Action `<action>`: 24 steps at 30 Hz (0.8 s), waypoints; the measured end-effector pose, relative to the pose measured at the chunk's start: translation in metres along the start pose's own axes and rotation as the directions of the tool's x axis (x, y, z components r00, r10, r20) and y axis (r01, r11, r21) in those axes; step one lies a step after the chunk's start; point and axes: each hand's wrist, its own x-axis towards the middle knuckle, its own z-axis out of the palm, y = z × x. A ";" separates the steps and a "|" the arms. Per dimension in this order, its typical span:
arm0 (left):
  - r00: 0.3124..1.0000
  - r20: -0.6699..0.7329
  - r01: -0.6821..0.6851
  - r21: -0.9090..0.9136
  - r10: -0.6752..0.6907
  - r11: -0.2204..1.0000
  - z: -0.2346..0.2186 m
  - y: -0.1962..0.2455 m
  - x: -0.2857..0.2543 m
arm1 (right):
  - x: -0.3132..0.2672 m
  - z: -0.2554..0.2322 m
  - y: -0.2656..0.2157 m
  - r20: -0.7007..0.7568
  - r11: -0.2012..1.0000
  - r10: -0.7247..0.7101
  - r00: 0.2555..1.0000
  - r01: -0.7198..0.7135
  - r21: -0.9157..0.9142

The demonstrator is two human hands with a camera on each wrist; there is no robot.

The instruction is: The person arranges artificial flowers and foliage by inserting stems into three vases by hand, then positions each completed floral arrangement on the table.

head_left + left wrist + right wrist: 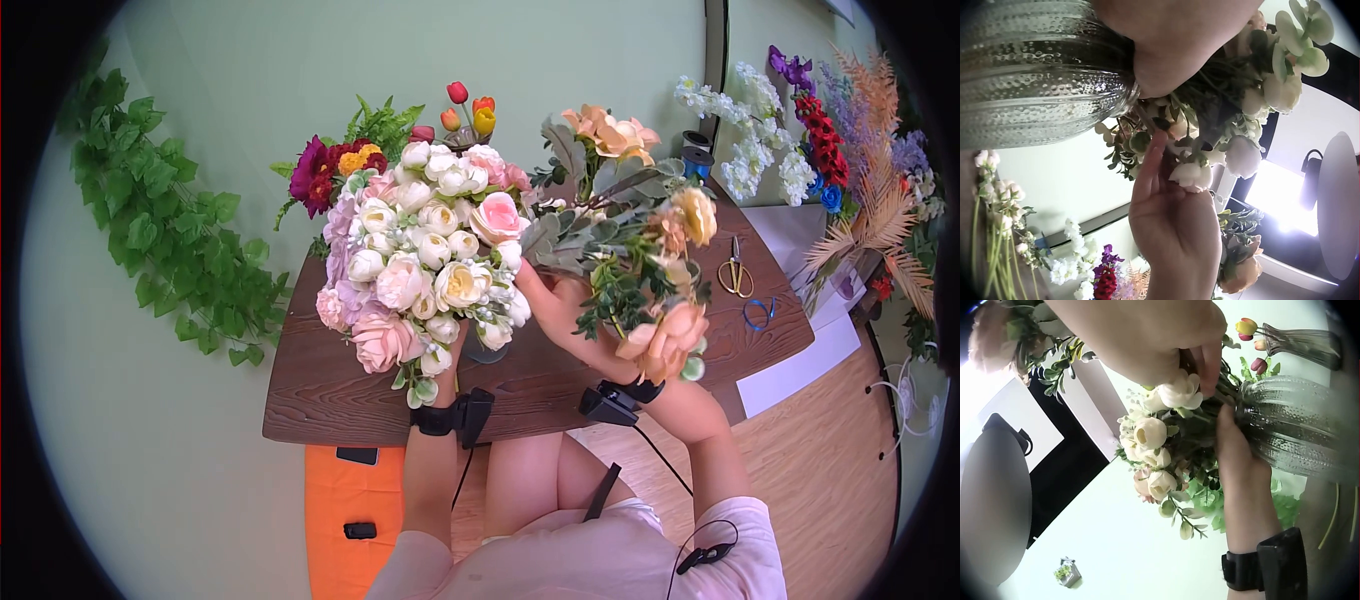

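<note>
A full bouquet (430, 250) of white, cream, pink and lilac flowers rises from a ribbed, dimpled glass vase (1294, 428) over the table. At the vase's neck my left hand (1239, 453) grips the gathered stems; in the head view the blooms hide most of it. My right hand (560, 305) reaches in from the right side, under the blooms. Seen from the left wrist, my right hand (1175, 222) has its fingertips among the stems beside a white flower (1191, 177), pinching there just above the vase rim. Leaves partly cover those fingertips.
Peach roses (668, 335) with grey-green leaves overhang my right forearm. Gold-handled scissors (736, 275) and a blue ring of cord (759, 314) lie at the table's right. Tulips (470, 115) and a magenta flower (314, 178) stand behind the bouquet. Loose flower stems (1000, 250) lie on the table.
</note>
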 end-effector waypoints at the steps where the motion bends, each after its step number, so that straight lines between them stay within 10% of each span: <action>1: 1.000 -0.002 -0.004 -0.003 0.004 1.000 0.002 0.003 0.004 | 0.000 0.000 0.007 0.064 0.991 0.039 0.997 -0.047 0.124; 4: 1.000 -0.006 -0.013 -0.017 0.013 1.000 0.002 0.004 0.010 | -0.002 -0.003 0.042 0.207 0.941 0.109 0.972 -0.168 0.293; 10: 1.000 0.003 -0.030 -0.046 0.030 0.998 0.003 0.006 0.011 | -0.001 -0.008 0.036 0.032 0.774 0.311 0.950 -0.234 -0.588; 24: 0.996 0.032 -0.084 -0.067 0.087 0.994 0.001 0.010 0.020 | 0.037 -0.010 0.051 0.245 0.997 0.077 0.966 -0.080 0.001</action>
